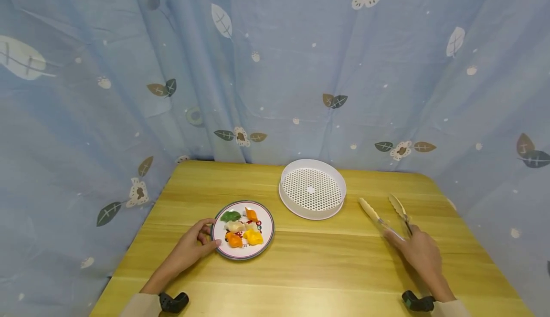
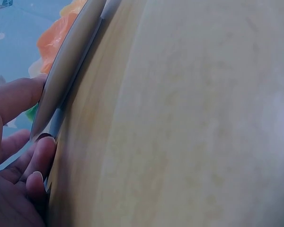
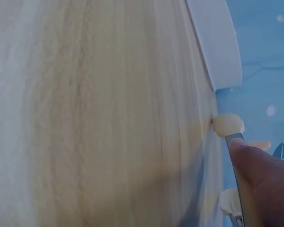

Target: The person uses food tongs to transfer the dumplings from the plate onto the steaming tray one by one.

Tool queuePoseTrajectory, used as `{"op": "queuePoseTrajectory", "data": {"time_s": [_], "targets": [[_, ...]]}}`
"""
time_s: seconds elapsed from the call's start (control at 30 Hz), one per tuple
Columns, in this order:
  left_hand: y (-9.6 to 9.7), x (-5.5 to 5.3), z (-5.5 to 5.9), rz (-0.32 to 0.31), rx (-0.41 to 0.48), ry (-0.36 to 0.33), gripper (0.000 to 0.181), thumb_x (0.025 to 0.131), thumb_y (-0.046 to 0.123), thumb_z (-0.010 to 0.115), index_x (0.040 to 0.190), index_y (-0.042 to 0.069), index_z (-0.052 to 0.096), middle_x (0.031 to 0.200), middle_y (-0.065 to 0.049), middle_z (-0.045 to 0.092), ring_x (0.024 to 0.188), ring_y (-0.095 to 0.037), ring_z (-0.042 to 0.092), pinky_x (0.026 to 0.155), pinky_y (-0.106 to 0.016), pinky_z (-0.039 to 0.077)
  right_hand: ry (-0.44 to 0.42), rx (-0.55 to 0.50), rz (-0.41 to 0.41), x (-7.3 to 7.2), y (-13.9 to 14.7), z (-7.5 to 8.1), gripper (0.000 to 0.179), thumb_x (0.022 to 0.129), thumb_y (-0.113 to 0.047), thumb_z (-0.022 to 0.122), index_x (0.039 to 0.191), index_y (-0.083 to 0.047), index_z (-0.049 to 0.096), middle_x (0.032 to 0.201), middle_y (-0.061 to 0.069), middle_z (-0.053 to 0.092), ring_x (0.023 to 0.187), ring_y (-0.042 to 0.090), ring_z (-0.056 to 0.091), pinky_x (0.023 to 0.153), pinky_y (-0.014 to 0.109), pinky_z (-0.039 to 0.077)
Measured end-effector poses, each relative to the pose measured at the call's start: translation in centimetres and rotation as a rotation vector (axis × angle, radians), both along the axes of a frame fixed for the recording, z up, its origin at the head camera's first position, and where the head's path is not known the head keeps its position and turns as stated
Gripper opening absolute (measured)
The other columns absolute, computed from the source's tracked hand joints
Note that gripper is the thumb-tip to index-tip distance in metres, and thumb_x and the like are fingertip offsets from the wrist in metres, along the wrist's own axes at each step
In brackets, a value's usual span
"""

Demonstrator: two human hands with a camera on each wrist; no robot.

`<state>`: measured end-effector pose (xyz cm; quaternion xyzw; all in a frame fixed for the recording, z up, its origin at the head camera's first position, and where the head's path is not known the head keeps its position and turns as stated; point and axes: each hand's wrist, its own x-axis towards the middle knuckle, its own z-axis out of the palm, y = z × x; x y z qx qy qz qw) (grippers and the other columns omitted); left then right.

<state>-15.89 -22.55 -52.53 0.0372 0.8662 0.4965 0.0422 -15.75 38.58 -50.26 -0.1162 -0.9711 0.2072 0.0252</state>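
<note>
The left hand (image 1: pixel 189 248) pinches one plate (image 1: pixel 266 226) by its rim, toward the left edge of the tabletop (image 1: pixel 318 264); six dumplings (image 1: pixel 253 237) lie on it. The right hand (image 1: pixel 421 255) grips one pair of tongs (image 1: pixel 370 210), arms spread, toward the right edge. One perforated tray (image 1: pixel 311 215) sits between them, near the far edge. Broad room separates plate and tongs.
</note>
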Motion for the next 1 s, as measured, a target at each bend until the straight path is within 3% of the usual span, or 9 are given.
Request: {"op": "queuePoseTrajectory", "data": {"time_s": [0.13, 0.23, 0.33, 0.43, 0.53, 0.73, 1.0], "targets": [[0.1, 0.0, 0.0, -0.004, 0.002, -0.009, 0.061, 0.091, 0.027, 0.082, 0.142, 0.012, 0.053, 0.111, -0.008, 0.059, 0.083, -0.021, 0.052, 0.07, -0.029, 0.044, 0.01, 0.025, -0.01, 0.4, 0.0, 0.4, 0.115, 0.089, -0.078, 0.057, 0.143, 0.023, 0.039, 0.119, 0.045, 0.057, 0.086, 0.052, 0.064, 0.062, 0.054, 0.051], [0.1, -0.1, -0.1, -0.01, 0.01, -0.015, 0.061, 0.091, 0.027, 0.082, 0.143, 0.012, 0.053, 0.111, -0.009, 0.058, 0.084, -0.021, 0.052, 0.07, -0.029, 0.044, 0.077, 0.032, -0.014, 0.8, -0.3, 0.7, 0.107, 0.09, -0.075, 0.06, 0.14, 0.019, 0.046, 0.113, 0.042, 0.061, 0.083, 0.051, 0.065, 0.061, 0.052, 0.05], [0.0, -0.2, -0.1, -0.015, 0.012, -0.013, 0.062, 0.091, 0.028, 0.082, 0.143, 0.012, 0.052, 0.111, -0.009, 0.058, 0.084, -0.021, 0.052, 0.07, -0.03, 0.044, 0.148, 0.024, -0.006, 1.1, -0.9, 1.1, 0.086, 0.09, -0.071, 0.064, 0.121, 0.008, 0.06, 0.083, 0.029, 0.062, 0.064, 0.039, 0.059, 0.053, 0.045, 0.043], [-0.1, -0.2, 0.0, -0.016, 0.008, -0.01, 0.062, 0.091, 0.028, 0.082, 0.143, 0.012, 0.053, 0.111, -0.009, 0.058, 0.083, -0.022, 0.052, 0.07, -0.03, 0.044, 0.206, 0.021, 0.024, 1.2, -1.5, 1.6, 0.07, 0.089, -0.068, 0.067, 0.106, -0.001, 0.059, 0.064, 0.008, 0.047, 0.054, 0.024, 0.044, 0.049, 0.037, 0.033], [-0.1, -0.3, 0.0, -0.013, 0.003, -0.007, 0.062, 0.091, 0.028, 0.082, 0.143, 0.012, 0.053, 0.111, -0.009, 0.058, 0.083, -0.021, 0.052, 0.07, -0.03, 0.044, 0.245, 0.025, 0.058, 1.2, -2.2, 2.1, 0.062, 0.09, -0.065, 0.07, 0.1, -0.005, 0.058, 0.061, 0.001, 0.041, 0.053, 0.018, 0.035, 0.049, 0.035, 0.029], [-0.2, -0.3, 0.2, -0.015, -0.001, -0.017, 0.063, 0.09, 0.029, 0.082, 0.143, 0.012, 0.053, 0.11, -0.009, 0.059, 0.083, -0.022, 0.053, 0.07, -0.03, 0.045, 0.309, 0.029, 0.127, 1.4, -3.7, 3.3, 0.055, 0.09, -0.057, 0.075, 0.084, -0.008, 0.05, 0.063, 0.002, 0.041, 0.053, 0.017, 0.034, 0.05, 0.033, 0.028], [-0.1, -0.2, 0.0, -0.016, 0.013, -0.016, 0.063, 0.09, 0.03, 0.083, 0.143, 0.013, 0.053, 0.112, -0.009, 0.059, 0.083, -0.022, 0.053, 0.069, -0.03, 0.045, 0.366, 0.056, 0.22, 1.7, -5.4, 4.1, 0.048, 0.089, -0.05, 0.079, 0.1, -0.006, 0.061, 0.062, -0.002, 0.042, 0.051, 0.014, 0.032, 0.049, 0.03, 0.027]]}}
